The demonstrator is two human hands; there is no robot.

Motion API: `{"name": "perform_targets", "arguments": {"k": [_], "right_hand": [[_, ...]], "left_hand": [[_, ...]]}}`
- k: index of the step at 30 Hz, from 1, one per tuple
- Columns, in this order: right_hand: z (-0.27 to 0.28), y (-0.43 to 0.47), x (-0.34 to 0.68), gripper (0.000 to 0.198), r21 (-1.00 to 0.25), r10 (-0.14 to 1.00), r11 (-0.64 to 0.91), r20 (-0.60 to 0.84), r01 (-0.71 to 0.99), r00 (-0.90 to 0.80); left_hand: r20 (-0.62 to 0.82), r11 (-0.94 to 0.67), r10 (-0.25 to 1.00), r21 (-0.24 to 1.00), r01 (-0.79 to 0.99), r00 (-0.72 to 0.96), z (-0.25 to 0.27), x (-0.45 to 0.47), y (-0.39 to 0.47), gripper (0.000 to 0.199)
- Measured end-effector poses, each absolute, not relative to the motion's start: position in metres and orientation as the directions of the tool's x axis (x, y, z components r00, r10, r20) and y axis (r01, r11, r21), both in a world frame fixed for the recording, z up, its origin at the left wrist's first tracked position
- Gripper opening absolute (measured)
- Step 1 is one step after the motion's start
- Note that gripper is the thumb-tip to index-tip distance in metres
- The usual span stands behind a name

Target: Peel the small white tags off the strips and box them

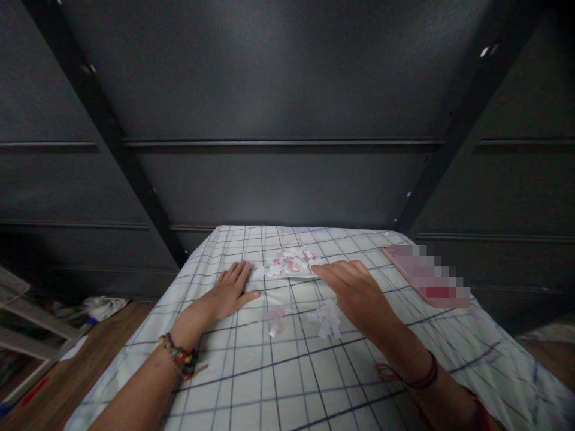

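Observation:
My left hand [228, 294] lies flat on the checked cloth, fingers stretched and thumb out, just left of a pile of small paper scraps [290, 261]. The scraps are white with some pink and rest on a flat pale base. At the pile's right end is my right hand [357, 290], its fingers held together and pointing left, the tips touching the scraps. Whatever those fingertips may pinch is hidden. Nearer to me, a smaller heap of white scraps [326, 319] sits below the right hand. To its left lies a clear, pinkish piece [277, 320], perhaps a small plastic bag.
A white cloth with dark grid lines [251, 383] covers the table. On the right lies a pink-edged flat device [417, 275], partly blurred out. Dark panels [287, 185] rise behind the table. A wooden frame [31, 323] stands at the left over a wooden floor.

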State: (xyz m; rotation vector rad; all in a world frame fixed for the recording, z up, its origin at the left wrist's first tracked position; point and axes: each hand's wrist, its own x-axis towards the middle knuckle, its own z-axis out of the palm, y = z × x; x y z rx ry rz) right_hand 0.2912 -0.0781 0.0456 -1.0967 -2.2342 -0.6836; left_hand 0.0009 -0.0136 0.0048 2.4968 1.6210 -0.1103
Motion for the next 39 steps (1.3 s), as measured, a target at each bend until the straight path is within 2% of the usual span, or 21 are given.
{"name": "perform_targets", "arguments": {"k": [4, 6, 13, 20, 27, 32, 39], "right_hand": [[0.047, -0.072, 0.306, 0.039, 0.269, 0.571, 0.42, 0.664, 0.867, -0.483], [0.05, -0.069, 0.319, 0.034, 0.293, 0.575, 0.435, 0.638, 0.851, -0.513], [0.057, -0.05, 0.355, 0.029, 0.095, 0.778, 0.457, 0.44, 0.885, -0.449], [0.084, -0.05, 0.364, 0.021, 0.156, 0.84, 0.424, 0.302, 0.892, -0.451], [0.109, -0.046, 0.38, 0.036, 0.216, 0.821, 0.408, 0.34, 0.887, -0.459], [0.096, -0.031, 0.37, 0.047, 0.272, 0.783, 0.451, 0.336, 0.85, -0.523], [0.084, -0.003, 0.332, 0.059, 0.275, 0.688, 0.546, 0.392, 0.791, -0.611]], "left_hand": [[-0.181, -0.332, 0.921, 0.103, 0.938, 0.346, 0.007, 0.004, -0.015, 0.089], [-0.206, -0.323, 0.919, 0.094, 0.942, 0.335, 0.009, 0.006, -0.016, 0.09], [-0.247, -0.311, 0.914, 0.08, 0.947, 0.321, 0.018, 0.01, -0.019, 0.088], [-0.231, -0.322, 0.915, 0.078, 0.943, 0.332, 0.021, 0.01, -0.021, 0.088], [-0.231, -0.331, 0.915, 0.039, 0.943, 0.33, 0.021, 0.01, -0.021, 0.088], [-0.202, -0.348, 0.916, 0.034, 0.937, 0.347, 0.016, 0.008, -0.016, 0.088], [-0.207, -0.347, 0.912, 0.066, 0.935, 0.353, 0.016, 0.008, -0.016, 0.089]]}}
